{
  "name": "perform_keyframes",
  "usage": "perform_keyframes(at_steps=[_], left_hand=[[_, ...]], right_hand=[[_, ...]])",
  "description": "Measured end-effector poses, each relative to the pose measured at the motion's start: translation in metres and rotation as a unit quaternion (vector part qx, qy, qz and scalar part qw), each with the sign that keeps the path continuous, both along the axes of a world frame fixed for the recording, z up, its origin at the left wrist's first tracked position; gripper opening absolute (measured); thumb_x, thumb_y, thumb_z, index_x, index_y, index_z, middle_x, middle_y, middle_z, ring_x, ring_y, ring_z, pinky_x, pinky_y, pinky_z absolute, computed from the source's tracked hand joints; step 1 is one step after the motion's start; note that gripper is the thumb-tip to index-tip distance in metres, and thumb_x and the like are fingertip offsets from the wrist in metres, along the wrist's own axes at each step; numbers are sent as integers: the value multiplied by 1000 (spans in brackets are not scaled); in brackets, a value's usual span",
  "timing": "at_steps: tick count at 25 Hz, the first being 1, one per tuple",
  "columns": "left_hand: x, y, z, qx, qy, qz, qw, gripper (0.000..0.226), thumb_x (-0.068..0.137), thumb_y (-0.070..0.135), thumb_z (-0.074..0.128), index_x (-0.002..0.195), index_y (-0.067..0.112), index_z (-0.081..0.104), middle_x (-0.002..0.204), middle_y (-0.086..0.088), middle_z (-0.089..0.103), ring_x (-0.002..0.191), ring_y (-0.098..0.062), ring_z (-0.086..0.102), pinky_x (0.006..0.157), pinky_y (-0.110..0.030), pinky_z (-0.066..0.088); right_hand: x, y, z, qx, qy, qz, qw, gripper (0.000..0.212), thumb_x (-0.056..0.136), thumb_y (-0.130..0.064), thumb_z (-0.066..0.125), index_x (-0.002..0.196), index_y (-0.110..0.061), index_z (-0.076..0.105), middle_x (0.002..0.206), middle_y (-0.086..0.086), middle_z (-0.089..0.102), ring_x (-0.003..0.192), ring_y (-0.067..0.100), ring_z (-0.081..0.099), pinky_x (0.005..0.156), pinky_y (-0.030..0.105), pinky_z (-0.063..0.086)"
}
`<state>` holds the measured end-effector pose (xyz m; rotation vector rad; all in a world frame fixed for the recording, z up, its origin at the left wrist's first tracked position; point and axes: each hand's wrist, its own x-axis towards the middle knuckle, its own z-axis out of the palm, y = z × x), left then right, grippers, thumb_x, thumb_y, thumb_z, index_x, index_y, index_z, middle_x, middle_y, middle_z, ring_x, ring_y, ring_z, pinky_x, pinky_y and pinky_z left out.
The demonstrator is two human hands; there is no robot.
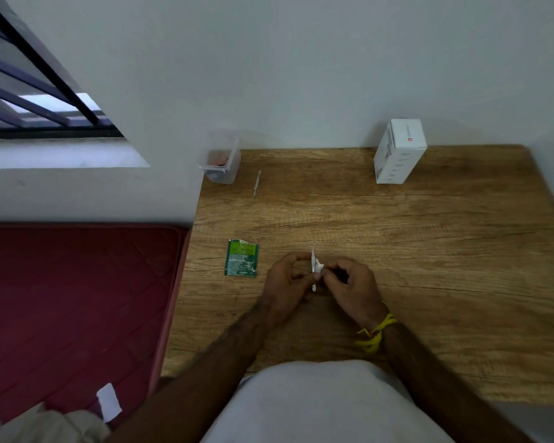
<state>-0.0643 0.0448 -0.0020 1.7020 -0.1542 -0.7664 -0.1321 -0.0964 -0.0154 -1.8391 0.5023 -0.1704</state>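
A barred window (pixel 29 75) fills the upper left corner, above a dark red mattress (pixel 77 298) that lies against the left edge of a wooden table (pixel 429 251). A white paper tag (pixel 108 401) lies near the mattress's lower edge. At the table's far left corner, against the wall, stands a clear plastic container (pixel 221 164) with something dark and reddish inside. Just to its right a thin white strip (pixel 257 183) lies flat on the wood. Nearer the person, a green sachet (pixel 241 258) with a torn top edge lies flat close to the table's left side.

To the right of the sachet, the left hand (pixel 287 279) is curled, thumb and fingertips pinching a small white piece (pixel 315 266) held upright above the tabletop, near the front middle of the table. The right hand (pixel 349 286) meets it from the other side, its fingers bent and pinching the same piece; what the piece is cannot be made out. A yellow thread band (pixel 376 332) is tied at the right wrist. At the far right, a white box (pixel 398 151) stands upright by the wall, well apart from both hands.
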Motion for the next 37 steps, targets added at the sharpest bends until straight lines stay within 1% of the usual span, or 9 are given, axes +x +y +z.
perform_keyframes(at_steps=[3,6,12,16,19,26,31,34,37], left_hand=[[-1,0,1,-29,27,29,999,43,88,5,72,128,15,57,99,-10,77,83,-28,76,65,-34,62],[0,5,0,-49,19,44,998,65,90,3,70,142,31,44,98,-15,76,85,-34,75,70,-38,63],[-2,9,4,-81,-16,22,996,72,90,0,69,147,33,40,95,-14,77,84,-31,74,67,-35,62],[-6,9,5,-89,0,25,996,38,90,0,69,125,13,66,99,-7,78,81,-25,74,64,-29,60],[-12,10,3,-85,20,40,995,20,89,2,69,108,7,73,95,-9,78,78,-23,74,60,-24,58],[-13,7,5,-52,2,52,997,14,89,2,71,102,1,72,89,-13,77,73,-23,74,55,-23,56],[-12,6,3,-28,-16,57,998,12,87,7,74,98,4,74,86,-13,77,73,-30,73,55,-25,56],[-12,5,6,-11,-31,43,999,10,87,10,75,97,7,75,85,-8,77,69,-24,72,54,-25,56],[-12,5,11,-16,-27,45,999,16,87,6,73,101,13,74,87,-8,77,76,-30,74,57,-26,58]], right_hand=[[7,-4,1,64,25,-91,993,13,88,-7,69,85,-19,75,85,-3,74,81,7,69,74,20,54],[11,-5,7,101,33,-64,992,15,87,-4,70,82,-18,74,82,-2,73,77,4,67,71,16,53],[2,-3,14,142,1,-33,989,18,88,-1,69,80,-16,74,80,-1,73,74,2,65,71,15,52],[-4,0,13,129,0,-16,991,13,88,-2,69,78,-9,74,75,4,71,71,6,62,68,17,50],[-8,-1,8,109,-4,2,994,6,88,-5,70,84,-4,75,83,14,74,76,12,65,73,24,53],[-11,-4,5,84,2,21,996,6,88,-9,70,85,-9,75,84,8,74,82,21,69,79,36,55],[-14,-4,13,142,1,39,989,9,92,-12,68,96,-12,76,87,5,76,84,14,72,78,24,57],[-10,-1,12,129,5,-4,992,8,89,-17,72,94,-12,76,85,4,76,83,17,73,77,29,58],[-2,0,6,104,2,-61,993,5,88,-17,73,87,-13,76,83,1,76,82,16,72,75,30,59]])
